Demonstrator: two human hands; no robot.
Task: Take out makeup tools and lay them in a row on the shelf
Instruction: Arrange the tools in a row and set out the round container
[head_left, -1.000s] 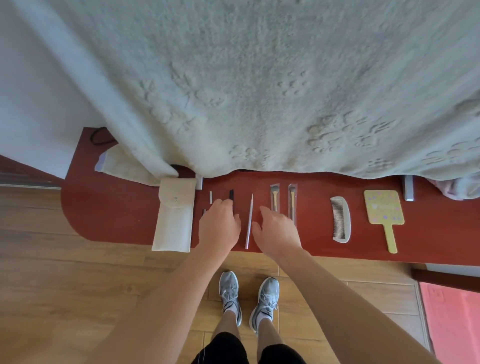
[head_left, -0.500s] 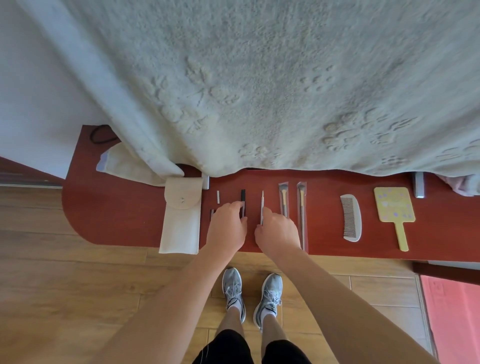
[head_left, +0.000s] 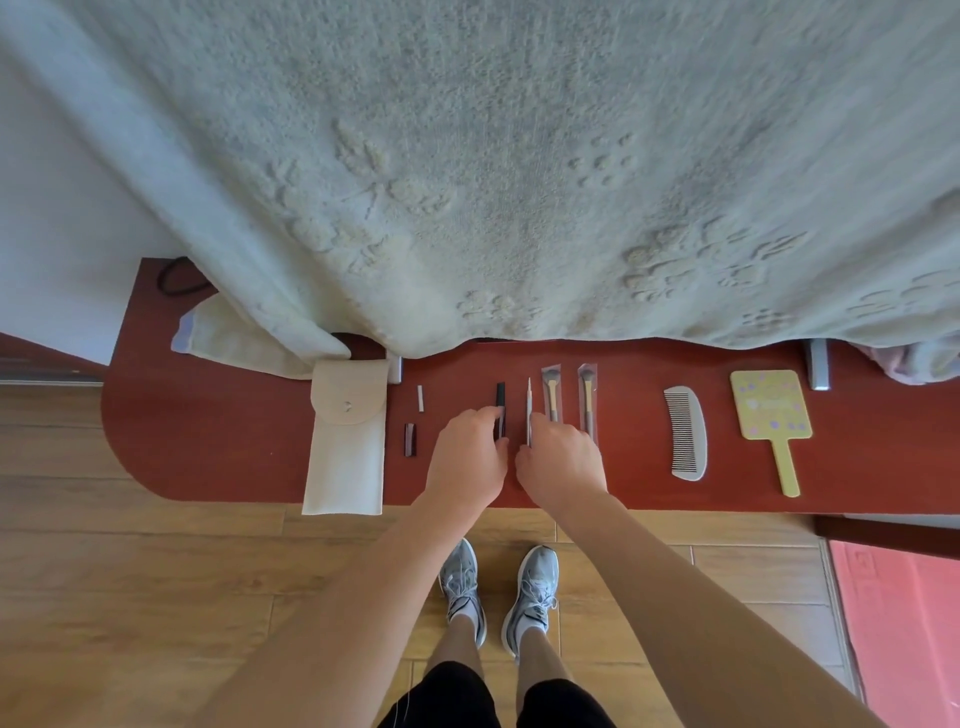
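Two hands are at work over the middle of a red-brown shelf (head_left: 218, 447), knuckles toward the camera. The left hand (head_left: 467, 462) has its fingers curled in on the near end of a black stick (head_left: 501, 400). The stick lies along the shelf, pointing away from the person, and its far half shows clear beyond the fingertips. The right hand (head_left: 563, 462) pinches the near end of a thin white stick (head_left: 529, 402) between thumb and forefinger, with the rest of it running straight ahead of the grip. The two sticks are parallel and just beside each other, and the hands nearly touch at the thumbs.

Right of the thin white stick, a brush (head_left: 551, 397) and a second brush (head_left: 587, 397) lie side by side (each in a clear sleeve), their near ends just beside the right hand's fingers. Further right, well apart from the hands, lie a pale comb (head_left: 685, 439) and a yellow hand mirror (head_left: 771, 415), its handle toward the person.

Left of the left hand are a small white tube (head_left: 420, 399) and a small dark piece (head_left: 410, 440), then a cream pouch (head_left: 345, 457) whose near end overhangs the shelf edge. A pale fleecy blanket (head_left: 467, 182) hangs over the back of the shelf. Below, grey shoes (head_left: 462, 587) stand on a wooden floor (head_left: 130, 571), and a pink mat (head_left: 904, 623) lies at the right.
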